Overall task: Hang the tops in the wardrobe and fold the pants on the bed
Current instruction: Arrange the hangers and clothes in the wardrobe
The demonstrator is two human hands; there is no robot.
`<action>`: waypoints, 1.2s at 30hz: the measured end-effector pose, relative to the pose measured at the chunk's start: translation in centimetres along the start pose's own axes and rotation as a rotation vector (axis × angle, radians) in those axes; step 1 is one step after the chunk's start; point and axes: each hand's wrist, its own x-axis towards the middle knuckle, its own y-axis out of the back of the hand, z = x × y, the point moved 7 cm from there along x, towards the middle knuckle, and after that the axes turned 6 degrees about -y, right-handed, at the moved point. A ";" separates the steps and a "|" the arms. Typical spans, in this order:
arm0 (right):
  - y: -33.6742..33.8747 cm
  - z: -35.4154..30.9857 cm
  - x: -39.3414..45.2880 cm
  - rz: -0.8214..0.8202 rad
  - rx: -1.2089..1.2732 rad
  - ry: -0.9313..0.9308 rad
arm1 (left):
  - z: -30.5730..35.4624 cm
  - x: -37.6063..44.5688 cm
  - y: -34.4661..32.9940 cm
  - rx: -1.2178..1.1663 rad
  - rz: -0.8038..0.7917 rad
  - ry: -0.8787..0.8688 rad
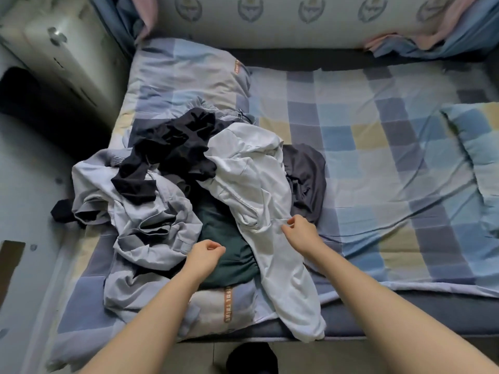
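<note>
A heap of clothes lies on the left half of the bed (378, 163). On top runs a white garment (251, 171), one long part of it hanging over the front edge. My right hand (299, 230) is on that white garment, fingers curled and pinching its fabric. A dark green piece (226, 255) lies under it. My left hand (206, 252) hovers over the green piece with fingers curled, holding nothing. A black garment (172, 149) tops the heap at the back, light grey clothing (145, 220) spreads to the left, and a dark grey piece (305, 176) lies at the right.
The bed has a blue, grey and yellow checked sheet. A checked pillow (475, 136) lies at the right and a folded checked quilt (186, 74) at the back left. A white bedside cabinet (59, 52) stands to the left. The padded headboard (270, 20) runs along the back.
</note>
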 end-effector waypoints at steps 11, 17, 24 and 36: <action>-10.4 4.7 18.1 -0.098 0.044 -0.171 | -3.0 18.4 -9.0 -0.169 -0.033 0.151; -14.7 6.0 21.7 -0.074 0.167 -0.146 | -4.0 23.7 -12.2 -0.293 -0.028 0.215; -10.6 4.7 14.2 -0.026 0.406 0.039 | -1.3 25.5 -11.2 -0.552 0.143 0.336; 3.8 14.0 1.3 0.288 0.305 -0.155 | 11.1 11.5 -10.1 -0.304 0.169 -0.319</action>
